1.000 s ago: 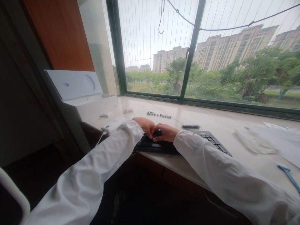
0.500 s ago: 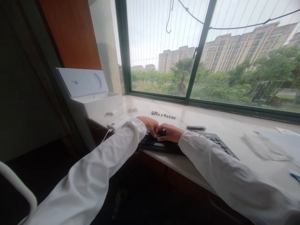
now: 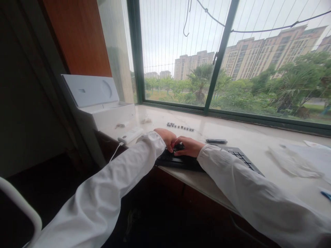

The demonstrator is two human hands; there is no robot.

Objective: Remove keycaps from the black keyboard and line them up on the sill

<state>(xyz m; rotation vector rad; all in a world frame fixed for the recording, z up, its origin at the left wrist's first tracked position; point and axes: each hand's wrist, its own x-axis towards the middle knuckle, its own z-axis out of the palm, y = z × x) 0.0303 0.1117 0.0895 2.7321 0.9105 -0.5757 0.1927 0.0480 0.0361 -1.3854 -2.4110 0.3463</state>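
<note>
Meeting over one black keyboard (image 3: 184, 163), at four o'clock from centre, the left hand (image 3: 167, 138) and right hand (image 3: 190, 146) curl their fingers inward; whether either pinches anything, I cannot tell. Roughly a dozen small pieces (image 3: 182, 127) lie at twelve o'clock, too tiny to count surely. The right sleeve (image 3: 232, 175) hides mid-keyboard.

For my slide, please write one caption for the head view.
Left hand and right hand close together on a black keyboard, small pieces lined up beyond.

The hands (image 3: 190, 146) partly hide the black keyboard (image 3: 181, 163).
</note>
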